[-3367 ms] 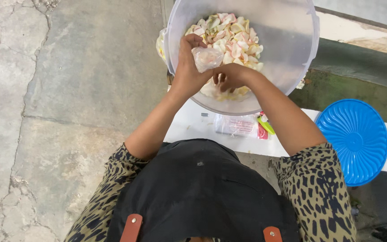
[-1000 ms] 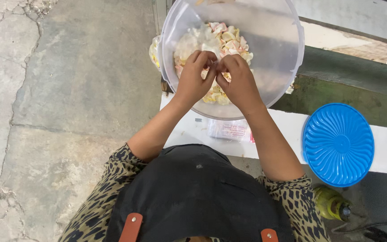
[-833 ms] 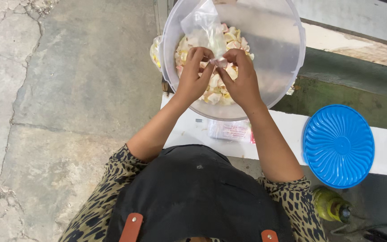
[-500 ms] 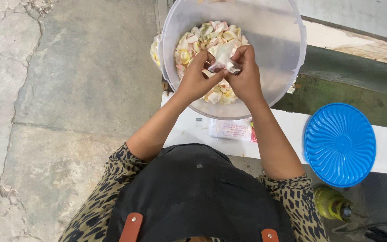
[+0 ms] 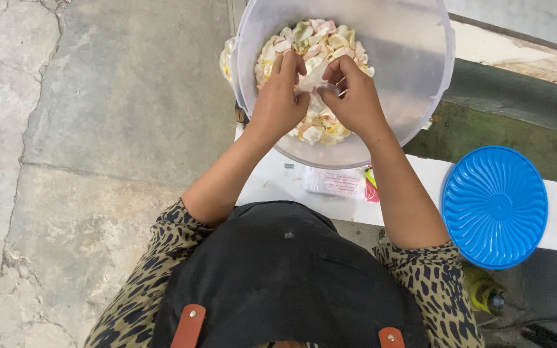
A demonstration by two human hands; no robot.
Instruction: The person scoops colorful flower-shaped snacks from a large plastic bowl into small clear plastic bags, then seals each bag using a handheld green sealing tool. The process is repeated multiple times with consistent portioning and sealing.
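**Two hands pinch a small clear bag over a tub of chips**

At the far left lies a cracked concrete floor (image 5: pixel 85 129). Next comes the left hand (image 5: pixel 280 96), raised over a big clear plastic tub (image 5: pixel 414 58) that stands on a white bench (image 5: pixel 272 183). Its fingers (image 5: pixel 289 64) are pressed together and curled, pinching one side of a small clear plastic bag (image 5: pixel 314 77). The bag sits between the two hands, just above the pale pink, yellow and white chips (image 5: pixel 320 129) that fill the bottom of the tub. The right hand (image 5: pixel 356 96) meets the left one there; its fingers (image 5: pixel 340 67) are bent close together and pinch the other side of the same bag.

Below the tub, on the bench, lies a flat clear packet (image 5: pixel 336 182) with a bit of red and green at its edge. Further right a round blue lid (image 5: pixel 494 206) with ribbed lines rests on the bench, well apart from the tub. Under it, near the floor, a yellowish bottle (image 5: pixel 488 296) shows in part.
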